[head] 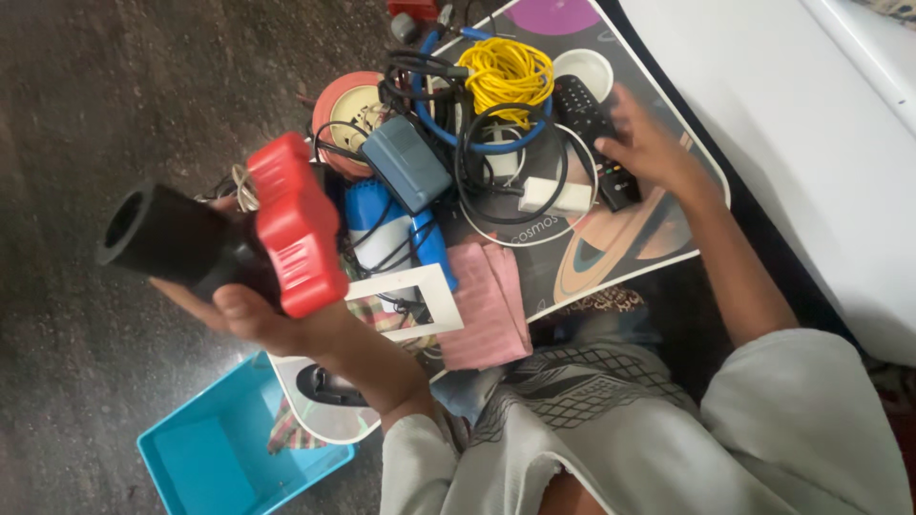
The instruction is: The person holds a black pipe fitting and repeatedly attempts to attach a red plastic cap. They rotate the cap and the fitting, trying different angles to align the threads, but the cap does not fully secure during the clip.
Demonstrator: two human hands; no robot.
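The valve point(229, 238) looks plastic: a glossy red handle on a matt black body. The bin point(224, 453) is smooth blue plastic. The yellow cable point(506, 69) has a shiny plastic sheath. The pink cloth point(484, 305) is ribbed fabric (soft and matt). The mat point(658, 234) seems glossy, the floor point(86, 105) rough and dull.

Single head-worn view, steeply downward, close over cluttered mat point(658, 243).
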